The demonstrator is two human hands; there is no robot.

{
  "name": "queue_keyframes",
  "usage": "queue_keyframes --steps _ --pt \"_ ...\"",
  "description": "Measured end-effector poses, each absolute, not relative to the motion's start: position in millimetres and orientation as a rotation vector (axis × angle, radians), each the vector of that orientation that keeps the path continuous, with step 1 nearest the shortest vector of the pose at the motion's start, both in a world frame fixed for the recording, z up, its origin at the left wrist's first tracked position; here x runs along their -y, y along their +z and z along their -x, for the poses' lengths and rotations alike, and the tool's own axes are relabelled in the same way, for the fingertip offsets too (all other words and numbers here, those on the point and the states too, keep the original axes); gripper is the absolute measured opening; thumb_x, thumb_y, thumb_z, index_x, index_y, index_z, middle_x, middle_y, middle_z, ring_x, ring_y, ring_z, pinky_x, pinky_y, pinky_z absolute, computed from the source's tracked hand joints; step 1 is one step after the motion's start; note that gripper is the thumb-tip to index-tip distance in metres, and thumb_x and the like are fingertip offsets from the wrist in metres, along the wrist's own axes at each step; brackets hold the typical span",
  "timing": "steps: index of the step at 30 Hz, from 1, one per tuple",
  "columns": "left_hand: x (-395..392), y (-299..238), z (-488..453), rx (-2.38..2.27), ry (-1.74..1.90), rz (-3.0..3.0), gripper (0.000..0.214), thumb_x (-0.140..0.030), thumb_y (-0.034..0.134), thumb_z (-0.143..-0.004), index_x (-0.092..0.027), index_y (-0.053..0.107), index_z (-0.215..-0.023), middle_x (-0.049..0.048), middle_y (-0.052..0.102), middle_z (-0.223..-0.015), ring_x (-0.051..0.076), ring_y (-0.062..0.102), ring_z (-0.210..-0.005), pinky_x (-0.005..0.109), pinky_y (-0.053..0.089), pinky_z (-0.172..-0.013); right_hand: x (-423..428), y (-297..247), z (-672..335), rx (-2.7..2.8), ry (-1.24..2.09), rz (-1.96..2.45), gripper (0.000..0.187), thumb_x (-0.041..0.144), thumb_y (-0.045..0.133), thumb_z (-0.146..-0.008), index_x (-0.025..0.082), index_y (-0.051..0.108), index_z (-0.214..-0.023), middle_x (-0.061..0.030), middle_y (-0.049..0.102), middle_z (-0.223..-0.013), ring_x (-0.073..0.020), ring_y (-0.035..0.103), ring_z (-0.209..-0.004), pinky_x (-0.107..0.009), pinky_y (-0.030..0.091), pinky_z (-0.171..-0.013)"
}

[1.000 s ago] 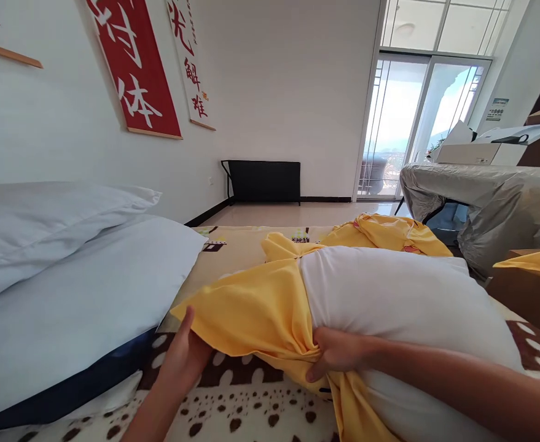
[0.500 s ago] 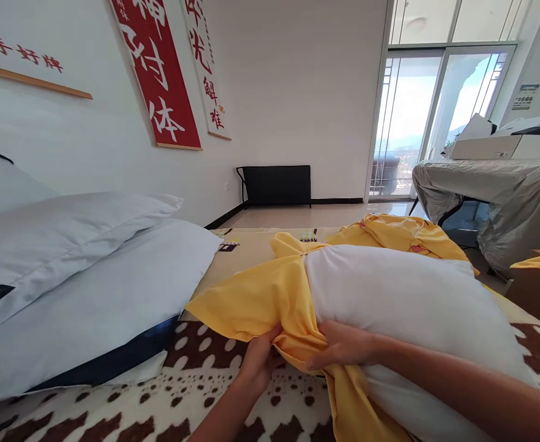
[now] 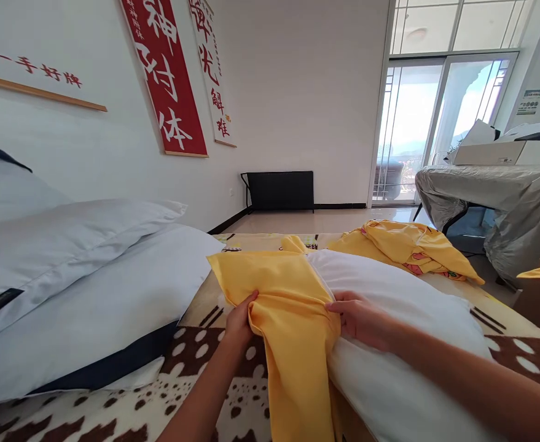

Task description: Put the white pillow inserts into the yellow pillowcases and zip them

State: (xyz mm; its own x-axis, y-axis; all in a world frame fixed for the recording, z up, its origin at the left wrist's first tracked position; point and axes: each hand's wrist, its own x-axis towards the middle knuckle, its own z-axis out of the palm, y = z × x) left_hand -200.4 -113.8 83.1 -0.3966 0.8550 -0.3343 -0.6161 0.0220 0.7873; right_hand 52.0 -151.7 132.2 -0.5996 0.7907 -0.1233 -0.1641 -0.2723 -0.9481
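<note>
A yellow pillowcase (image 3: 292, 344) covers the left end of a white pillow (image 3: 389, 294) that lies on a brown and cream patterned bed cover (image 3: 205, 380). My left hand (image 3: 242, 319) is closed on a gathered fold of the pillowcase, thumb on top and fingers underneath. At the pillowcase's opening edge, against the white pillow, my right hand (image 3: 355, 316) pinches the yellow cloth between thumb and fingers. The pillowcase hangs down toward me between the two hands. Most of the white pillow is still bare on the right side.
White pillows (image 3: 90, 294) with dark blue trim are stacked at left. Bunched yellow printed cloth (image 3: 412, 245) lies at the bed's far right. Beyond stand a plastic-covered table (image 3: 495, 184) with boxes on it and a black folded panel (image 3: 281, 190) by the wall.
Both hands have risen and the left has moved left. The pillowcase is spread flatter between them, its left end lifted. The camera view has shifted slightly.
</note>
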Motion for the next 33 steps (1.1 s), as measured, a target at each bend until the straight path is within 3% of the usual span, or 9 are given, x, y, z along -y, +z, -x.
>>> queue_keyframes --steps 3,8,13,17,20,24,29,31,33 --pt "145 69 195 -1.126 1.544 -0.268 0.036 -0.016 0.061 -0.078 -0.011 0.059 -0.113 0.0087 0.071 -0.078 0.022 0.068 -0.065 0.037 0.056 -0.071 148 126 -37 1.405 1.966 0.903 0.021 0.026 0.066 -0.065 0.015 0.064 -0.084 -0.0033 0.068 -0.082 -0.0129 0.063 -0.072 -0.022 0.047 -0.062" --pt "202 63 166 -0.949 1.312 -0.375 0.050 -0.039 0.066 -0.075 -0.021 0.057 -0.120 0.0099 0.068 -0.109 0.028 0.066 -0.097 0.040 0.053 -0.085 128 154 -9 1.538 1.888 0.879 0.022 0.019 0.063 -0.064 0.017 0.064 -0.086 -0.0045 0.070 -0.090 -0.0187 0.064 -0.087 -0.026 0.050 -0.070" --pt "218 61 134 -1.085 1.258 -0.528 0.051 -0.030 0.078 -0.062 -0.014 0.061 -0.107 0.0148 0.066 -0.112 0.031 0.061 -0.107 0.040 0.050 -0.090 82 162 5 1.448 1.812 1.040 0.016 0.017 0.066 -0.062 0.015 0.061 -0.077 -0.0054 0.068 -0.081 -0.0185 0.064 -0.075 -0.029 0.051 -0.063" --pt "222 36 110 -1.073 1.191 -0.685 0.055 -0.043 0.078 -0.060 -0.011 0.064 -0.102 0.0212 0.065 -0.109 0.036 0.060 -0.106 0.043 0.048 -0.090 59 147 -11 1.244 1.747 0.963 0.010 0.021 0.061 -0.066 0.016 0.059 -0.074 -0.0051 0.067 -0.076 -0.0164 0.063 -0.074 -0.027 0.051 -0.068" --pt "228 18 90 -1.177 1.068 -0.766 0.062 -0.050 0.075 -0.061 -0.013 0.063 -0.108 0.0194 0.063 -0.114 0.034 0.056 -0.112 0.041 0.045 -0.096 57 140 -31 1.087 1.700 0.935 0.012 0.027 0.056 -0.069 0.017 0.057 -0.076 -0.0040 0.066 -0.073 -0.0168 0.063 -0.073 -0.027 0.050 -0.068" --pt "232 17 73 -1.013 1.009 -0.850 0.070 -0.054 0.074 -0.060 -0.016 0.061 -0.117 0.0138 0.060 -0.123 0.031 0.052 -0.119 0.037 0.040 -0.103 65 142 -53 1.183 1.460 1.034 0.020 0.032 0.065 -0.062 0.019 0.051 -0.066 0.0026 0.056 -0.059 -0.0127 0.054 -0.057 -0.024 0.041 -0.053" --pt "231 45 101 -0.931 0.736 -1.149 0.060 -0.057 0.071 -0.062 -0.018 0.067 -0.108 0.0119 0.070 -0.102 0.032 0.060 -0.103 0.044 0.041 -0.099 73 144 -72 1.439 1.106 1.276 0.023 0.037 0.063 -0.063 0.018 0.050 -0.063 0.0046 0.048 -0.057 -0.0095 0.044 -0.052 -0.022 0.030 -0.048" --pt "225 58 128 -0.954 0.613 -1.188 0.062 -0.060 0.069 -0.063 -0.017 0.067 -0.108 0.0137 0.071 -0.090 0.033 0.064 -0.092 0.045 0.048 -0.087 74 143 -77 1.504 1.015 1.307 0.021 0.038 0.059 -0.067 0.019 0.051 -0.064 0.0030 0.051 -0.058 -0.0107 0.045 -0.053 -0.023 0.032 -0.050" --pt "213 67 155 -1.034 0.651 -1.056 0.067 -0.065 0.060 -0.068 -0.016 0.064 -0.113 0.0171 0.070 -0.094 0.034 0.064 -0.088 0.041 0.053 -0.068 74 142 -80 1.626 0.828 1.380 0.019 0.036 0.055 -0.071 0.019 0.053 -0.065 0.0001 0.056 -0.062 -0.0134 0.050 -0.058 -0.025 0.036 -0.056"
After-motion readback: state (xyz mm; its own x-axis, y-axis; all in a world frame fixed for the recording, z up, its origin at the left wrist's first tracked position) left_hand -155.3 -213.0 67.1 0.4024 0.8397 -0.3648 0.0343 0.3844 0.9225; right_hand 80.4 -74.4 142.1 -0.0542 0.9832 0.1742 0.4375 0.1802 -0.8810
